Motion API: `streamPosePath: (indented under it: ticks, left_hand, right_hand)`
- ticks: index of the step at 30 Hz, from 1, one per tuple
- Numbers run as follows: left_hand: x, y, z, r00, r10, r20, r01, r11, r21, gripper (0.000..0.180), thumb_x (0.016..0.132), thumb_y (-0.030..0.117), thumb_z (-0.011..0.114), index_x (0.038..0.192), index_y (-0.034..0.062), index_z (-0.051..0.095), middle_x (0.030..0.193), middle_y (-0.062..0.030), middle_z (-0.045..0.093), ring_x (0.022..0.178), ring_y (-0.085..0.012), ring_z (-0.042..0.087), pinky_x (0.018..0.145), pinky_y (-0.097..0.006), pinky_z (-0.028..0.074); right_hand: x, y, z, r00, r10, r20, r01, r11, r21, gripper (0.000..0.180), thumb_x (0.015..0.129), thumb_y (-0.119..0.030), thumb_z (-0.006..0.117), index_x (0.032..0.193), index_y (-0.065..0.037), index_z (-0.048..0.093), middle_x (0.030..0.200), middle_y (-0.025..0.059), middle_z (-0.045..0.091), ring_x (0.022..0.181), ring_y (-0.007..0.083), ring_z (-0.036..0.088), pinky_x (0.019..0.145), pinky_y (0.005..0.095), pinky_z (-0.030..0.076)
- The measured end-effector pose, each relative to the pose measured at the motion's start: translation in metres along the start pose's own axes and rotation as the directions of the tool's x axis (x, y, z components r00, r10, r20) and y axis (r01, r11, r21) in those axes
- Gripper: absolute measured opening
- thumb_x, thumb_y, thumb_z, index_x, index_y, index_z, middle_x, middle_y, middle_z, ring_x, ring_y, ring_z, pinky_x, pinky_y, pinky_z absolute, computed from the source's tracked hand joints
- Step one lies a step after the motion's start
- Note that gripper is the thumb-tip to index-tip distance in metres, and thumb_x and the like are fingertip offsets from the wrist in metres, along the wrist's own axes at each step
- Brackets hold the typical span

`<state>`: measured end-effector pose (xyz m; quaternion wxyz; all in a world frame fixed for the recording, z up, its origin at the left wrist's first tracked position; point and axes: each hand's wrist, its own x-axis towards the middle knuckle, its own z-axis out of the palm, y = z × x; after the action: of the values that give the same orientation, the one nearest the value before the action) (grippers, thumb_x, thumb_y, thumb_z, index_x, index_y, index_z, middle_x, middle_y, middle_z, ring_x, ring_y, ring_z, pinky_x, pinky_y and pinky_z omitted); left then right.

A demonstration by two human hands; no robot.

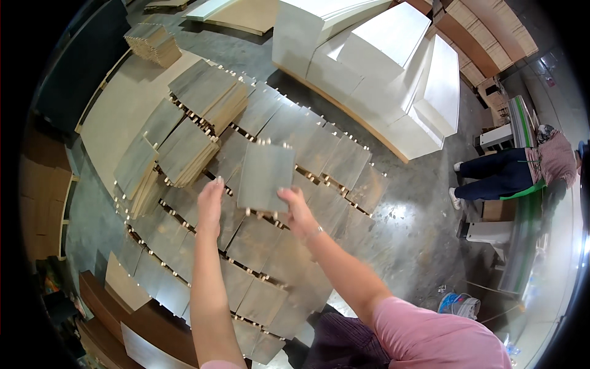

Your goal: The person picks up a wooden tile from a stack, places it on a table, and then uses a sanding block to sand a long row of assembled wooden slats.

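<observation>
In the head view, the grey board (pixel 265 177) is gripped at its lower right edge by the right hand (pixel 298 214) and held above rows of laid boards (pixel 345 161); the left hand (pixel 210 204) is held open, near its left edge; its slightly longer axis is pointed away from the body, with pegs (pixel 264 142) at both ends

Stacked white pieces (pixel 388 35), co-worker in striped top (pixel 501 175), bucket (pixel 461 305), brown boards (pixel 46 203)
</observation>
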<state>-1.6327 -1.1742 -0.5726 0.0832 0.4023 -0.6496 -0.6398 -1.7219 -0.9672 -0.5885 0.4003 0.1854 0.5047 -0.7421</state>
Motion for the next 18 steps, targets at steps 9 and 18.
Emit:
streamPosePath:
  ticks: [9, 18]
  left_hand:
    - [-0.079, -0.017, 0.061, 0.858, -0.224, 0.462, 0.349, 0.915, -0.205, 0.068, 0.095, 0.044, 0.059, 0.144, -0.0005, 0.043, 0.142, -0.0135, 0.051, 0.133, -0.0243, 0.045, 0.112, -0.037, 0.032]
    - [-0.185, -0.063, 0.046, 0.931, -0.115, 0.346, 0.306, 0.763, -0.569, 0.066, 0.083, 0.030, 0.072, 0.138, 0.0010, 0.050, 0.130, -0.0106, 0.058, 0.120, -0.0272, 0.055, 0.105, -0.042, 0.041]
  right_hand:
    - [-0.087, 0.003, -0.079, 0.960, 0.175, 0.217, -0.170, 0.984, -0.043, 0.091, 0.079, -0.028, 0.071, 0.152, -0.006, 0.022, 0.144, 0.0137, 0.042, 0.134, 0.0264, 0.040, 0.113, 0.0399, 0.030]
    - [-0.132, -0.003, -0.091, 0.961, 0.149, 0.231, -0.123, 0.985, -0.123, 0.102, 0.078, -0.036, 0.072, 0.158, -0.011, 0.013, 0.156, 0.0184, 0.029, 0.140, 0.0287, 0.034, 0.115, 0.0419, 0.027]
